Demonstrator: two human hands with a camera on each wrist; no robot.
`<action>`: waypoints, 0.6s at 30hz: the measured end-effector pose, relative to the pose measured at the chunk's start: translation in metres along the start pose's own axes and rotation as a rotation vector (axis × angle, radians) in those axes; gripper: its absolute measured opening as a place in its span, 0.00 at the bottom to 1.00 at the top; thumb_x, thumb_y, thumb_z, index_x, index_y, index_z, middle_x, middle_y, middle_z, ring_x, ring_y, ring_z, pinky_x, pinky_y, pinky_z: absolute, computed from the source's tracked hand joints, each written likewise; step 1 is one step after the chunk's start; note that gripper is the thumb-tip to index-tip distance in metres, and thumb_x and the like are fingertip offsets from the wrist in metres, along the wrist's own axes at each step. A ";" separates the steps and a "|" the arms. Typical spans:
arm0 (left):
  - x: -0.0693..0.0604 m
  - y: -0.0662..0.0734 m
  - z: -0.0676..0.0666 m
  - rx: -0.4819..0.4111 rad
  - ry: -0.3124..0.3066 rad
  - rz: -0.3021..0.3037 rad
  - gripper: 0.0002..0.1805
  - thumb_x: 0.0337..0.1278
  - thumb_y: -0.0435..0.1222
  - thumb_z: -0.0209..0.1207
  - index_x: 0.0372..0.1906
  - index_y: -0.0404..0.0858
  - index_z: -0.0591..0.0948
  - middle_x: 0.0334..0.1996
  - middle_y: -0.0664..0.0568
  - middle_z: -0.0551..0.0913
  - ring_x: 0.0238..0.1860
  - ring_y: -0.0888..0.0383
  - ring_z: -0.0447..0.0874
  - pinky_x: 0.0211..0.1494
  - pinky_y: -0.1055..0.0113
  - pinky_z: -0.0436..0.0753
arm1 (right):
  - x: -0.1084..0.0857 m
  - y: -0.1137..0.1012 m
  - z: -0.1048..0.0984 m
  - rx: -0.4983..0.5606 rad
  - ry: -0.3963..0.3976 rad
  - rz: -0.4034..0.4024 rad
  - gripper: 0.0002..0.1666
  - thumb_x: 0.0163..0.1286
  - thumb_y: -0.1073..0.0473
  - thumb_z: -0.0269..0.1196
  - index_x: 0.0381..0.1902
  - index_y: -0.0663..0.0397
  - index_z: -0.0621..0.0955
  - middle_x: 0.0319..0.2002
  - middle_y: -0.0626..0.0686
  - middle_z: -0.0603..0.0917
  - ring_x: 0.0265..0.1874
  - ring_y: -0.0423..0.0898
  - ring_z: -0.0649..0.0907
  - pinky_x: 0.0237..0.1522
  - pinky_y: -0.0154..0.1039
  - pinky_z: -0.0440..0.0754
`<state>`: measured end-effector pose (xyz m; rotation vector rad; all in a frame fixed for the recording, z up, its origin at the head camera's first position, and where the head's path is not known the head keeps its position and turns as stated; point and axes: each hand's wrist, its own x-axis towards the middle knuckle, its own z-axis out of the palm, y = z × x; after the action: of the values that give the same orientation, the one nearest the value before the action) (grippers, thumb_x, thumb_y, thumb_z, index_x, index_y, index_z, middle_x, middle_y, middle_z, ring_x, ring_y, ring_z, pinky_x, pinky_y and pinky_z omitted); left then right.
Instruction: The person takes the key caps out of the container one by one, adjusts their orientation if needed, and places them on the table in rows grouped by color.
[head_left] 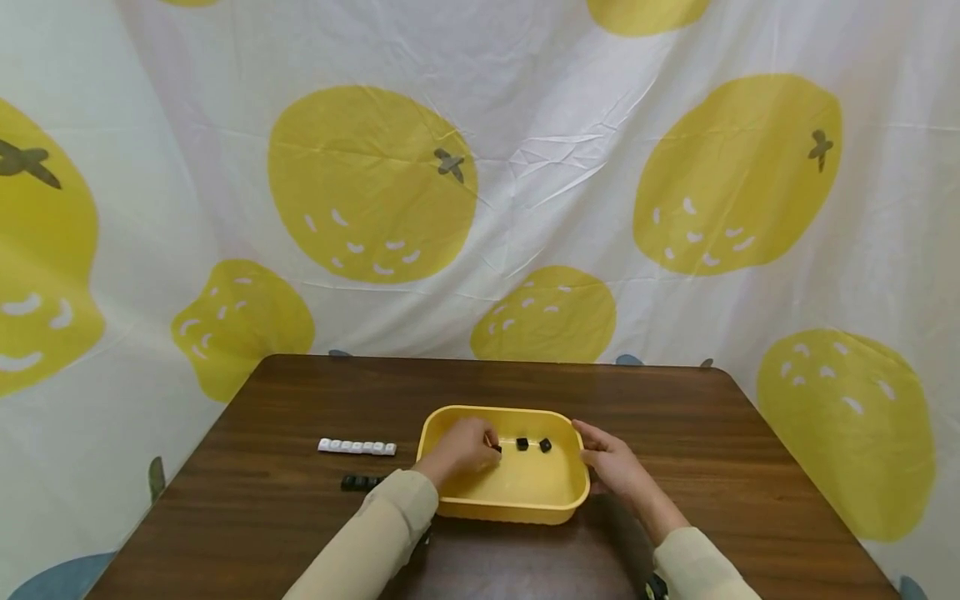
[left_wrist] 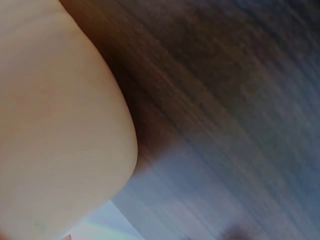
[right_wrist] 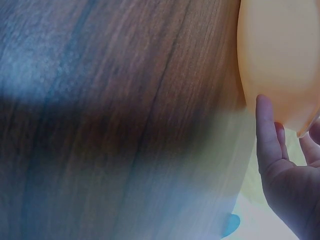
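Note:
A shallow yellow tray (head_left: 517, 508) stands on the table, with two black keycaps (head_left: 522, 444) lying loose inside it. Reaching over its left side, my left hand (head_left: 462, 448) pinches another small black keycap (head_left: 497, 449), mostly covered by the fingers. My right hand (head_left: 617, 463) grips the tray's right end. In the right wrist view, fingers (right_wrist: 265, 130) lie along the tray's outer wall (right_wrist: 280, 60) and the thumb is at the rim. The left wrist view shows only the tray's side (left_wrist: 60, 120) close up; the left hand is out of sight there.
Left of the tray, a row of white keycaps (head_left: 357, 447) lies on the dark wooden table (head_left: 300, 408). Nearer me is a row of black keycaps (head_left: 361, 482), partly hidden by the left sleeve (head_left: 375, 533). A lemon-print cloth (head_left: 525, 192) hangs behind the table.

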<state>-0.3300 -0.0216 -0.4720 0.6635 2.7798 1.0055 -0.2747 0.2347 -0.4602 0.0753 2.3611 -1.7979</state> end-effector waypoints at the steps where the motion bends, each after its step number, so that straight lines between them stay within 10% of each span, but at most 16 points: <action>1: 0.001 0.000 0.000 -0.012 0.004 0.004 0.05 0.49 0.28 0.68 0.30 0.36 0.82 0.24 0.53 0.78 0.23 0.60 0.73 0.28 0.67 0.74 | 0.000 0.000 0.000 -0.001 0.002 0.000 0.32 0.74 0.69 0.50 0.75 0.55 0.64 0.60 0.70 0.70 0.46 0.56 0.80 0.33 0.52 0.85; 18: 0.003 -0.007 0.000 0.081 -0.002 0.078 0.12 0.39 0.21 0.69 0.26 0.37 0.80 0.23 0.56 0.74 0.26 0.61 0.69 0.32 0.69 0.71 | 0.001 0.001 0.001 -0.016 0.015 0.000 0.33 0.73 0.69 0.51 0.75 0.55 0.65 0.60 0.70 0.71 0.46 0.57 0.80 0.32 0.51 0.85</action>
<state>-0.3351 -0.0255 -0.4762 0.7891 2.8267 0.9087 -0.2756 0.2340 -0.4611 0.0876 2.3855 -1.7845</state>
